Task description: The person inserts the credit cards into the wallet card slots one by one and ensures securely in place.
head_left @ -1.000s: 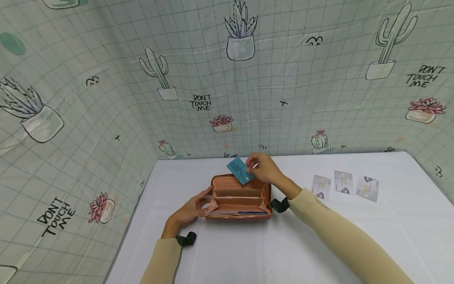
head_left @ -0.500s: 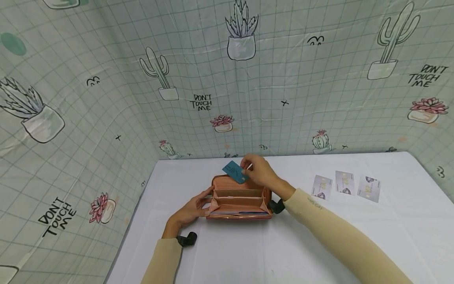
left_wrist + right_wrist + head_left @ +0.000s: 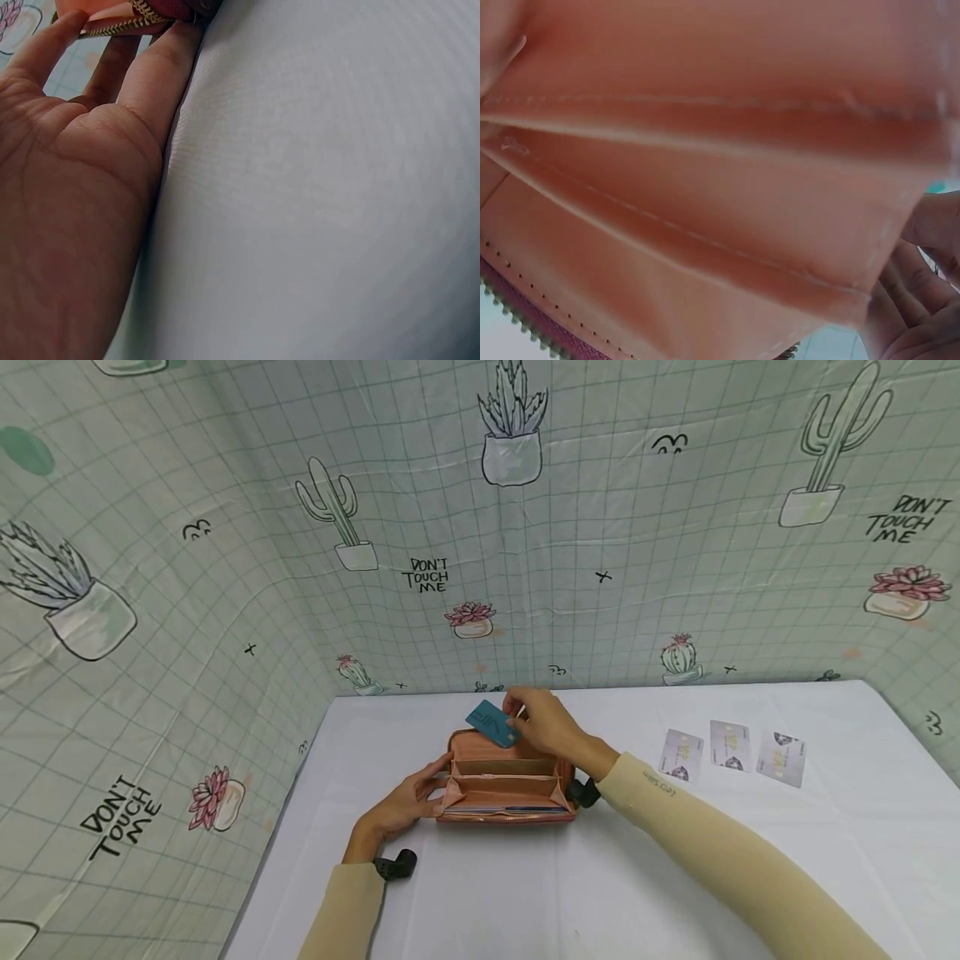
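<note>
An orange-pink zip wallet (image 3: 504, 787) stands spread on the white table, its pleated compartments facing up and some cards tucked in the front pocket. My left hand (image 3: 399, 803) holds its left end, thumb at the front corner and fingers toward the back edge. In the left wrist view, those fingers (image 3: 161, 71) meet the brass zip (image 3: 124, 28). Between thumb and fingers, my right hand (image 3: 546, 720) pinches a teal card (image 3: 489, 724), tilted over the wallet's back panel. The wallet's gusset folds (image 3: 727, 195) fill most of the right wrist view, where the card is out of sight.
Three silver-grey cards, a left one (image 3: 681, 755), a middle one (image 3: 730, 746) and a right one (image 3: 782, 760), lie apart on the right of the table (image 3: 487, 893). A cactus-print cloth (image 3: 555, 543) hangs behind and to the left.
My right hand has moved slightly left with the teal card, which now lies at a flatter angle over the wallet's back edge. The left hand and the wallet stay put.
</note>
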